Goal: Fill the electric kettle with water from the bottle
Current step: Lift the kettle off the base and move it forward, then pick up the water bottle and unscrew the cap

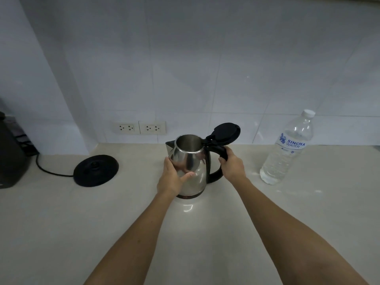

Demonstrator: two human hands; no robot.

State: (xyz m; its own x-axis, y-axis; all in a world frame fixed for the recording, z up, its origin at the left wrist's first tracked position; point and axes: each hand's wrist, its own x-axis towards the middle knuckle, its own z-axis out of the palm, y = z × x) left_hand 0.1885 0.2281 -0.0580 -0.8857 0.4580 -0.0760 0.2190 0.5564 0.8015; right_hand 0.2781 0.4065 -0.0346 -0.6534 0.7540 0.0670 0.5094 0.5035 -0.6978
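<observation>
A steel electric kettle [192,159] stands on the pale counter [185,233] in the middle. Its black lid [225,132] is flipped up and the inside looks empty. My left hand [171,179] holds the kettle's steel body on its left side. My right hand [231,164] grips the black handle [219,153] on the right. A clear plastic water bottle [287,149] with a white cap on stands upright to the right, apart from both hands.
The kettle's black round base [96,170] lies on the counter to the left, its cord running to the far left. A dark appliance [10,159] stands at the left edge. Two wall sockets [138,127] sit in the tiled wall behind.
</observation>
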